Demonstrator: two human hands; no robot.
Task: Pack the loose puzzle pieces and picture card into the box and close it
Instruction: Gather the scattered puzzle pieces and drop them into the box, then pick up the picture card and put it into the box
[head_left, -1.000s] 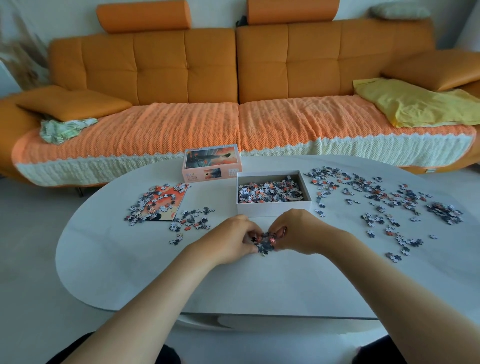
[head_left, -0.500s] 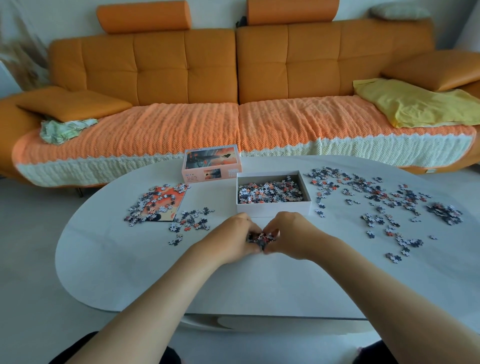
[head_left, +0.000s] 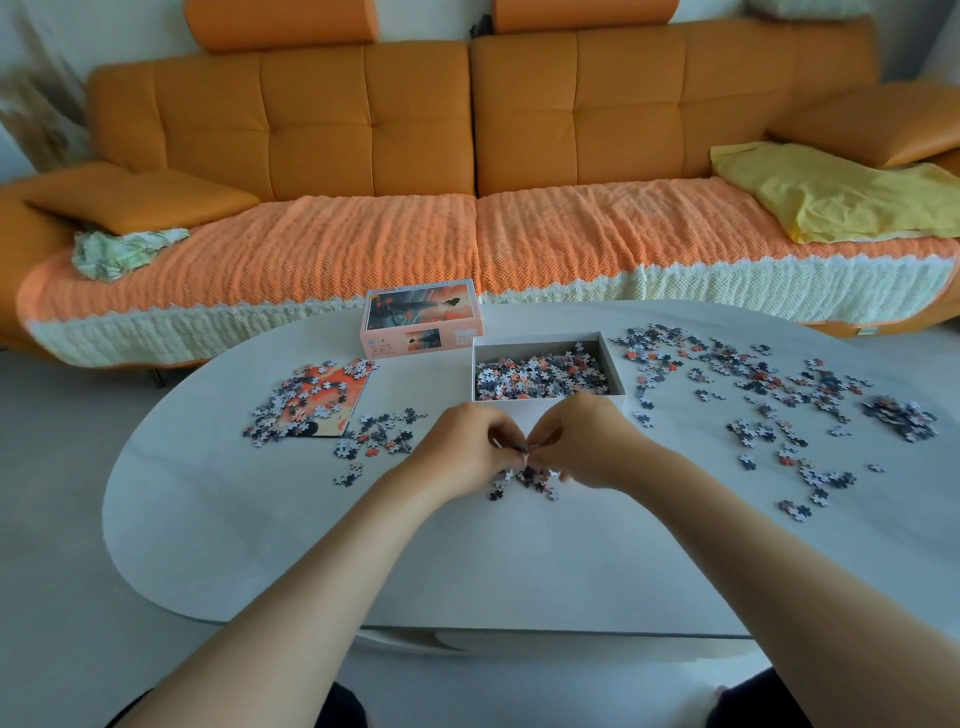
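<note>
Now the left hand (head_left: 467, 448) and right hand (head_left: 583, 441), fingers curled round a clutch of puzzle pieces (head_left: 527, 472), have lifted it off the table (head_left: 311, 545), shedding a few; the half-filled box (head_left: 616, 366) waits just beyond, so a drop looks next.

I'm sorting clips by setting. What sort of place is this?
Most likely a home living room: a long orange sofa with a knitted cover and loose cushions stands behind a low white table where a jigsaw is being packed away.
</note>
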